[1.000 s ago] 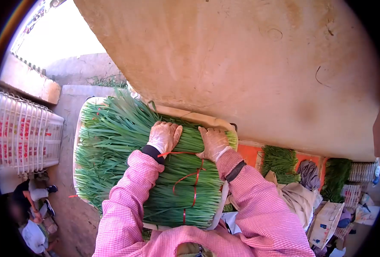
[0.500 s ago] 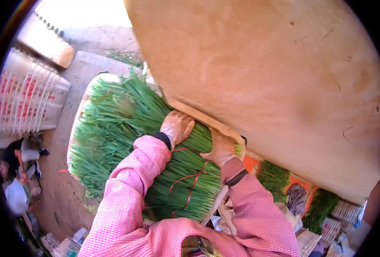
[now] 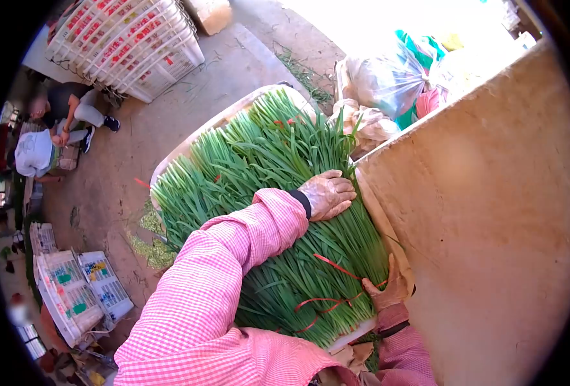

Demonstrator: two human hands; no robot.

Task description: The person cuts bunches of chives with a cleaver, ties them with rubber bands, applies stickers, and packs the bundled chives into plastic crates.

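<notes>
From my end I see a pale container [image 3: 230, 110], heaped from side to side with long green stalks [image 3: 285, 241]. The stalks are laid in two groups: one has its pale cut ends at the near end, the other has them along the far-left rim, and the leafy parts meet between.

My left hand [image 3: 328, 195], in a thin see-through glove, lies palm down on the leaves toward the right side, its fingers extended and close together, pinching nothing that I can see. My right hand [image 3: 389, 289] is at the near-right corner, beside the wall; its thumb lies over the stalk ends next to a red tie [image 3: 338, 265], fingers pointing up along the rim. Whether that grip pinches any stalks, I cannot tell.

The container looks filled, by my judgement, up to its rim. Red ties show around the near stalks and a few bits of red among the far ones; the leaves hide whether every bunch is bound. Some leaves on the far right lie loose over the edge, not tucked in.

A tan panel [image 3: 490, 193] stands along the right side. White crates [image 3: 127, 48] are at the far left, a seated person [image 3: 63, 103] near them, and knotted plastic bags [image 3: 388, 80] lie at the far right.
</notes>
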